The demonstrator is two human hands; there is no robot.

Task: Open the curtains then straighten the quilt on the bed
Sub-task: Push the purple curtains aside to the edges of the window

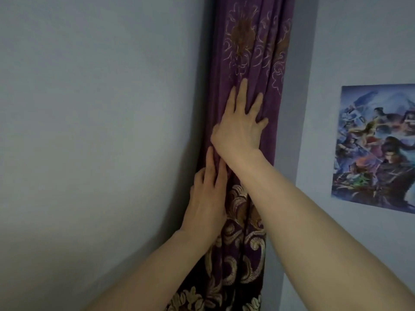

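Pale grey wall (89, 108) backs the gathered purple embroidered curtain (253, 52); both hands, left hand (207, 198) below, right hand (240, 124) above, press flat-fingered against its folds, likely bunching it aside.

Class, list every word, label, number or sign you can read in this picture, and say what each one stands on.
No readable text anywhere.
Poster: illustrated figures only; any lettering is too blurred to read.
Curtain: embroidered floral pattern, no words.
Wall: plain, no signs.
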